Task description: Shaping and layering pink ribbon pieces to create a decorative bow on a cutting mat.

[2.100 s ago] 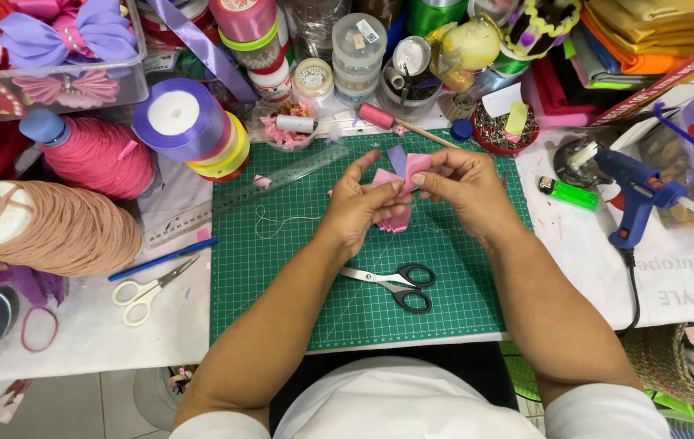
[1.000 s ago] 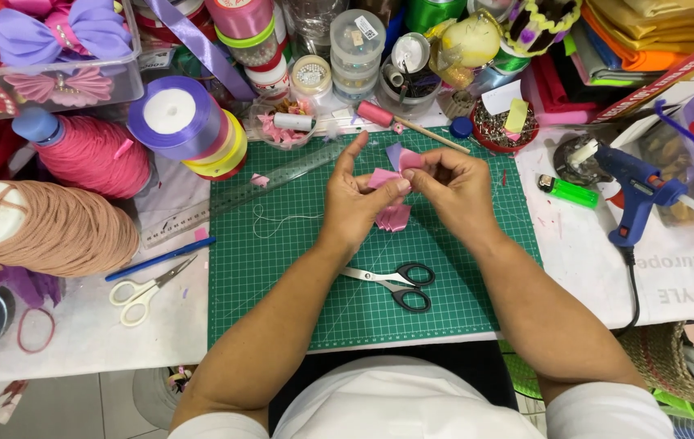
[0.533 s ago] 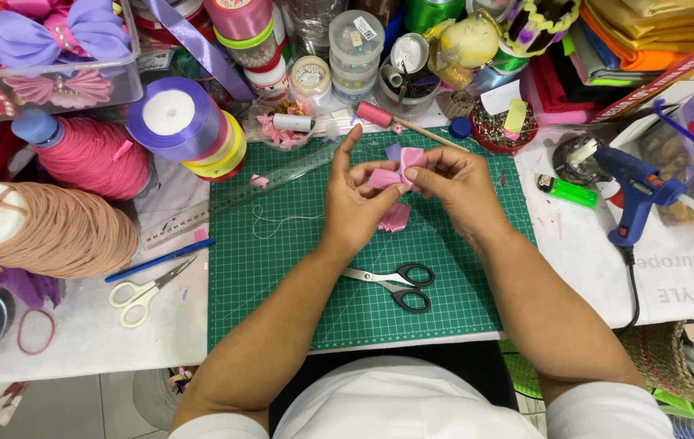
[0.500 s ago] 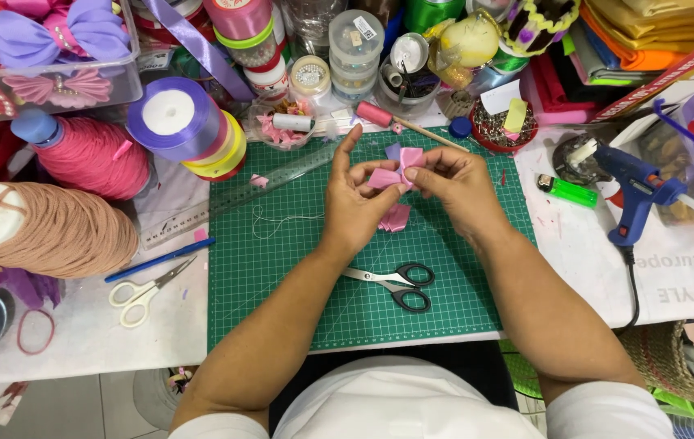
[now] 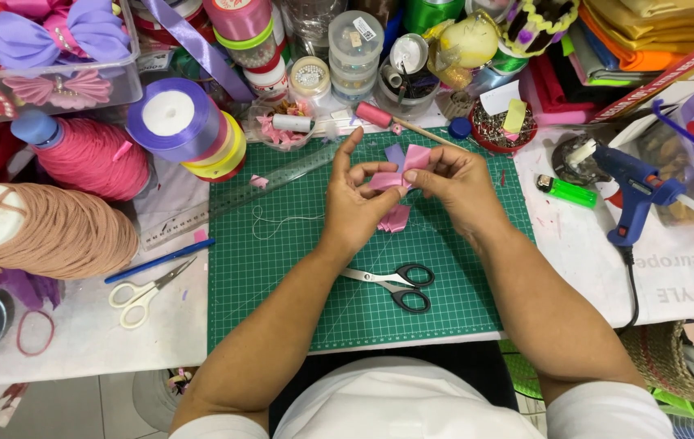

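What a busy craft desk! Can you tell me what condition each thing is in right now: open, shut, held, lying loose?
Left hand: pinching the pink ribbon piece.
Right hand: pinching it too.
Pink ribbon piece: folded, held above the green cutting mat.
Black scissors: lying shut on the mat.
White scissors: lying slightly open.
Blue glue gun: lying on its side, corded.
Purple ribbon roll: wound, stacked.

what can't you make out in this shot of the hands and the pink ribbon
Head view:
- How the pink ribbon piece is folded: fingers of the left hand and right hand cover its middle.
- The pink pieces on the green cutting mat: partly under the left hand, number unclear.
- Any thread or needle: too small to tell.
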